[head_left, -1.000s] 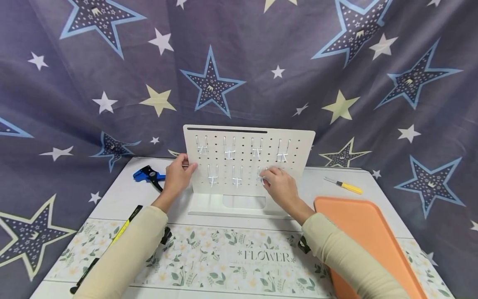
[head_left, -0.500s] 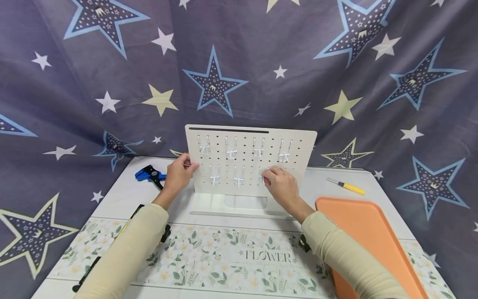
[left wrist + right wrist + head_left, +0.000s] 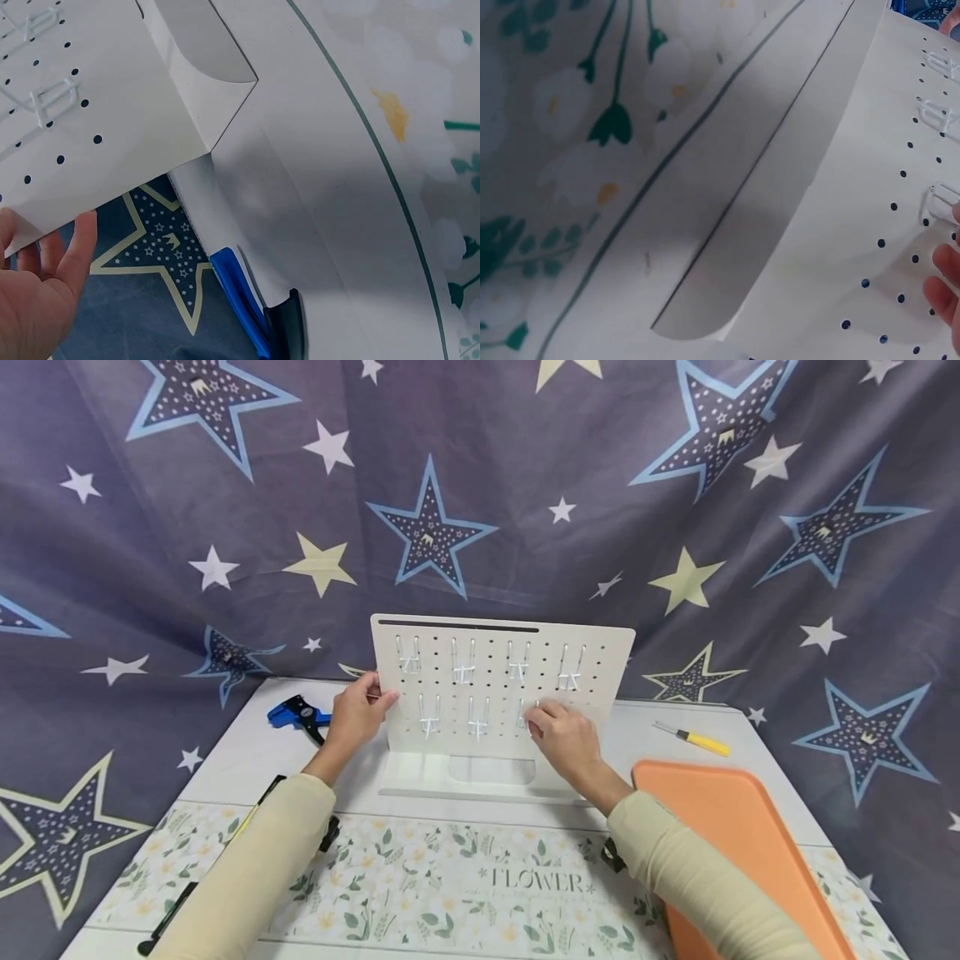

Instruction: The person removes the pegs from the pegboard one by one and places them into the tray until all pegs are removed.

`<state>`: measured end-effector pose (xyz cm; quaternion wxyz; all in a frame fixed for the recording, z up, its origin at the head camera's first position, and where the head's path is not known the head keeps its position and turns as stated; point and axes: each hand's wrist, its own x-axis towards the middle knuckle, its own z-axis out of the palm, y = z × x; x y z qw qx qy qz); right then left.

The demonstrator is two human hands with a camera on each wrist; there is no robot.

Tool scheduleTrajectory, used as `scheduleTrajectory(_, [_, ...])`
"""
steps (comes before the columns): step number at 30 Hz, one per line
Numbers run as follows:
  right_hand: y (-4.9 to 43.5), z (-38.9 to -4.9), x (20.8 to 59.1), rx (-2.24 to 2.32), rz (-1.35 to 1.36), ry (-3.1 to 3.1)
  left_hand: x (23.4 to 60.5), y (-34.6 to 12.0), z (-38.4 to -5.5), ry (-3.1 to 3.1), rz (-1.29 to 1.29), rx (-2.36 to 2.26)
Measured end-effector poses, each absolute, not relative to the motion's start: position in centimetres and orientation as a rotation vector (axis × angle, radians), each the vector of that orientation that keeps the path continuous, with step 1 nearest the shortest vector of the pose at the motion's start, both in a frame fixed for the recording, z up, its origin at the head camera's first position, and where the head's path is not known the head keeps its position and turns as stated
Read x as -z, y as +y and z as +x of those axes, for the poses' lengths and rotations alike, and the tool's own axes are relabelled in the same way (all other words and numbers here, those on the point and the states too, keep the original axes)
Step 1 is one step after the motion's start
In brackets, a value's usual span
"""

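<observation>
A white pegboard (image 3: 487, 744) stands upright on its own base (image 3: 420, 772), with two rows of white wire hooks across its front. My left hand (image 3: 356, 714) grips the board's left edge, thumb on the front face; in the left wrist view the fingers (image 3: 79, 247) are at that edge. My right hand (image 3: 564, 733) pinches the rightmost wire hook (image 3: 521, 717) of the lower row, hiding part of it. In the right wrist view that hook (image 3: 943, 201) lies against the holes, right at my fingertips (image 3: 941, 289).
Right of the board are an orange tray (image 3: 697, 827) and a screwdriver with a yellow handle (image 3: 707, 743). On the left sits a blue and black hand tool (image 3: 302, 713). A black and yellow strip-like thing (image 3: 255, 810) is partly under my left sleeve. A star-patterned curtain (image 3: 510, 560) hangs behind.
Both hands keep their places on the board and the hook; the head view has shifted only slightly.
</observation>
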<state>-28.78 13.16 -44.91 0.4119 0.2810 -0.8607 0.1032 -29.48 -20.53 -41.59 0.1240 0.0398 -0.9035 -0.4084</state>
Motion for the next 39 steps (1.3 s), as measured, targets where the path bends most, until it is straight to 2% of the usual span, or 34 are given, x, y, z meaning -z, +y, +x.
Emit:
scheduleTrajectory(18, [16.7, -26.2, 42.8, -0.26, 0.767, -2.172, 41.3, -20.4, -29.4, -2.633, 0.09, 1.169])
scheduleTrajectory(25, [20.2, -24.9, 42.5, -0.275, 0.767, -2.319, 41.4, -20.5, -29.1, -2.645, 0.092, 1.166])
scheduleTrajectory(39, [29.3, -24.5, 42.2, -0.413, 0.589, -2.885, 41.6, -20.6, -29.4, -2.66, 0.083, 1.149])
